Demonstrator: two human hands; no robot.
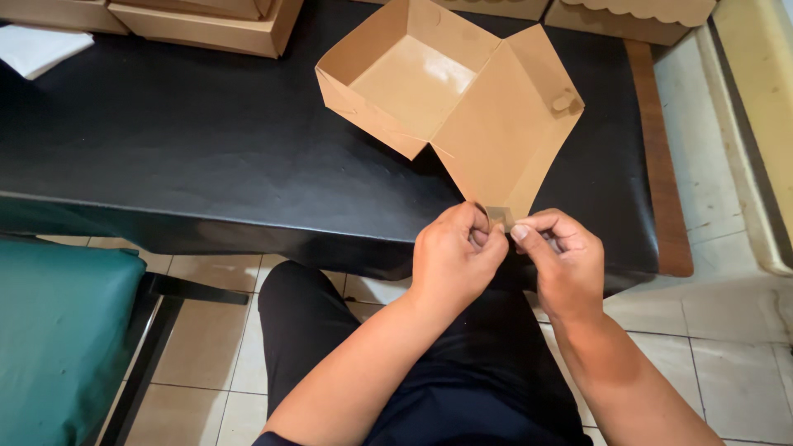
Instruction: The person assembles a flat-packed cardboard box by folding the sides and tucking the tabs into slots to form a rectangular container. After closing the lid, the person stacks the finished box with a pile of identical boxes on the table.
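An open brown cardboard box [413, 83] lies on the black table [206, 140], its flat lid [504, 132] spread toward me. The lid's small front tab [498, 215] hangs over the table's near edge. My left hand [453, 258] and my right hand [560, 258] both pinch that tab between thumb and fingertips, knuckles almost touching. A second small tab [565, 102] sticks up on the lid's right edge. The box's inside is bare.
Closed cardboard boxes [206, 25] line the table's far edge, more boxes [636, 12] at the back right. White paper [37, 48] lies at the far left. A green seat [58, 339] stands left of my legs, tiled floor [727, 330] on the right.
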